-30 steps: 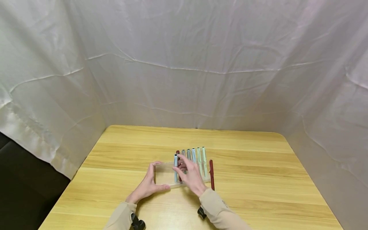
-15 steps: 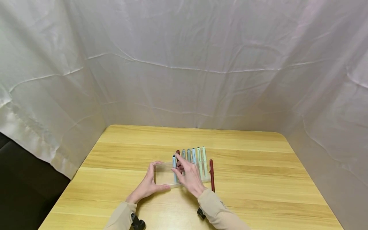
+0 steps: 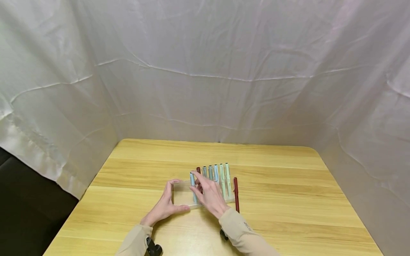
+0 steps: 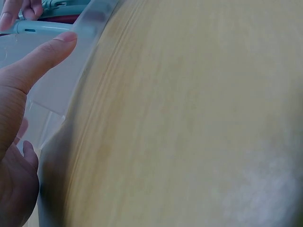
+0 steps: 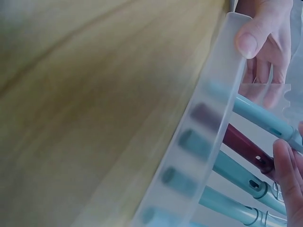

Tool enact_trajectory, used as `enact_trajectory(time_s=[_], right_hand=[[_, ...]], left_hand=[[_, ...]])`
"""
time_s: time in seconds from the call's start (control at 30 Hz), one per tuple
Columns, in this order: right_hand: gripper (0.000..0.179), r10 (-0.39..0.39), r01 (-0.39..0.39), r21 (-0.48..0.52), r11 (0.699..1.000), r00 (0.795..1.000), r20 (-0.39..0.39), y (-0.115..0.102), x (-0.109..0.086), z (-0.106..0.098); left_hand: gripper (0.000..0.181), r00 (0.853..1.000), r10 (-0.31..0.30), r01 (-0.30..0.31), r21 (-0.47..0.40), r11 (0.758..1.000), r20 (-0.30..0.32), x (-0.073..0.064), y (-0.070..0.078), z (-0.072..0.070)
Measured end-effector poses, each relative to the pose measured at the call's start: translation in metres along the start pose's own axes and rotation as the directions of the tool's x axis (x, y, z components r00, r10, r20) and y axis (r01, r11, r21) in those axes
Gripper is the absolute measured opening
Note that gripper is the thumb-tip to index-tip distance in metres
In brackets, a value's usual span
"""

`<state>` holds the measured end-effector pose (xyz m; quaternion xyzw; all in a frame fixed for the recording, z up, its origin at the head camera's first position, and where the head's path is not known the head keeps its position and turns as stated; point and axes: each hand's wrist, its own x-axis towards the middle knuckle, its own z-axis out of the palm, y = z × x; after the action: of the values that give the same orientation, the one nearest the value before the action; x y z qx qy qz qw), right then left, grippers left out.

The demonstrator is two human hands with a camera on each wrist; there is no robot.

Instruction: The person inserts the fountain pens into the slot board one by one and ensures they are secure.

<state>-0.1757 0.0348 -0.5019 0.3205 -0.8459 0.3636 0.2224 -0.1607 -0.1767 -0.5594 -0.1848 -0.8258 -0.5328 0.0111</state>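
Observation:
A clear plastic pen box (image 3: 195,206) lies at a slight angle on the wooden table. Its left end is gripped by my left hand (image 3: 166,205), thumb along the near wall and fingers at the far corner. My right hand (image 3: 210,196) pinches the cap end of a light blue pen (image 3: 192,180), whose lower end sits inside the box's near wall (image 5: 222,80). Right beside it in the box is a dark red pen (image 5: 244,143), partly covered by my right fingers (image 5: 286,175). Teal pens (image 5: 236,174) follow in the row.
Two pale green pens (image 3: 228,181) fill the box's right end, with another light blue pen (image 3: 216,172) beside them. Outside the box, a second dark red pen (image 3: 236,193) lies on the table (image 3: 288,199). Pale curtains (image 3: 205,89) stand behind.
The light blue pen's cap end has shifted left, so the pen now leans left. My right hand has moved slightly left with it; my left hand stays put on the box.

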Motion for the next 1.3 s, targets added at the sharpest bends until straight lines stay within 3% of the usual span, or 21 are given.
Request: enact_trajectory(time_s=[0.77,1.3], right_hand=[[0.058,0.103,-0.078,-0.187,0.979,0.986,0.128,-0.002,0.012,-0.004],[0.061,0.155,-0.119,-0.199,0.973,0.972,0.176,-0.002,0.014,-0.006]], left_hand=[[0.098,1.0,-0.017,0.018,-0.013,1.0,0.009,-0.001,0.0,-0.001],[0.099,1.0,-0.018,0.018,-0.013,1.0,0.0,0.0,0.001,-0.001]])
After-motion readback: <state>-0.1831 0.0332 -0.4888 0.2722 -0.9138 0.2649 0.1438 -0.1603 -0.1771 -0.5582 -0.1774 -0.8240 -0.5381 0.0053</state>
